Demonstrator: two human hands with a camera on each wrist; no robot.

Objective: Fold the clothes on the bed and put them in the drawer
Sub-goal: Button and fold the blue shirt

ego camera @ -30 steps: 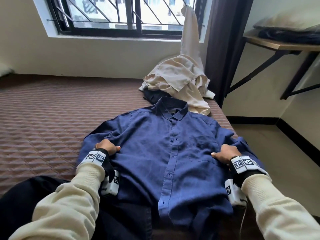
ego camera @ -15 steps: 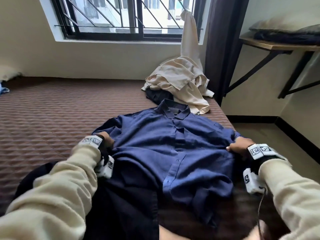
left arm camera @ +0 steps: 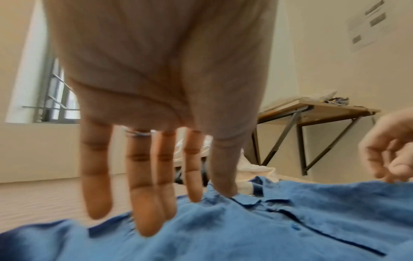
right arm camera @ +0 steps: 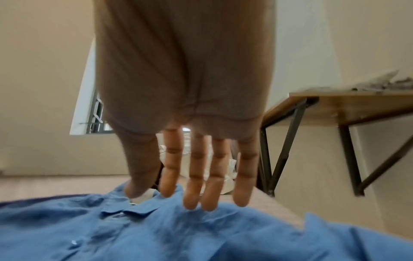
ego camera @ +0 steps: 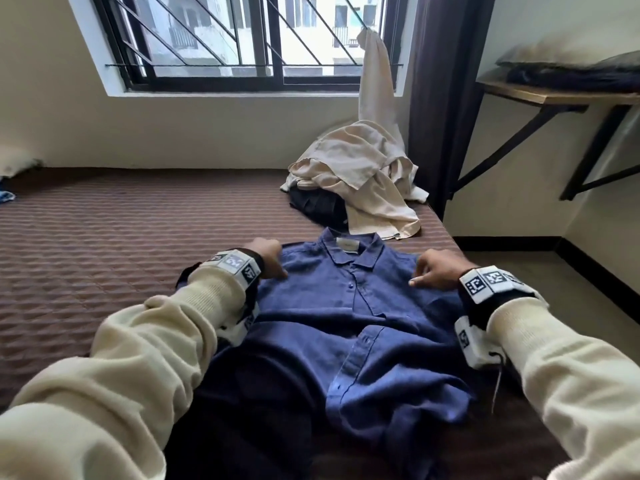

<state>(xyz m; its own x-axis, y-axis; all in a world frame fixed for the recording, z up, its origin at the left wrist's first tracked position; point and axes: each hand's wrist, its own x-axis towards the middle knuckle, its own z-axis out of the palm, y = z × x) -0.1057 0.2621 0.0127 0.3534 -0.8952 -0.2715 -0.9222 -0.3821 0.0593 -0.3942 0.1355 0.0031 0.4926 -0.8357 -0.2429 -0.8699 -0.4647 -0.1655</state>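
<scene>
Blue shirt (ego camera: 346, 323) flat on bed (ego camera: 104, 254); white collar label (ego camera: 347, 244) unreadable. Left hand (ego camera: 268, 258), right hand (ego camera: 434, 271) at shoulders, each grip relaxed, holding nothing.

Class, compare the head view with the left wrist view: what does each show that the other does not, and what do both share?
Only the head view shows the cream sleeves, the wrist markers, the brown bedspread and the dark curtain.

Only the left wrist view shows the left hand's palm side, its straight fingers and a ring.

Both show the blue shirt, the right hand, the cream clothes pile, the window and the wall shelf.
</scene>
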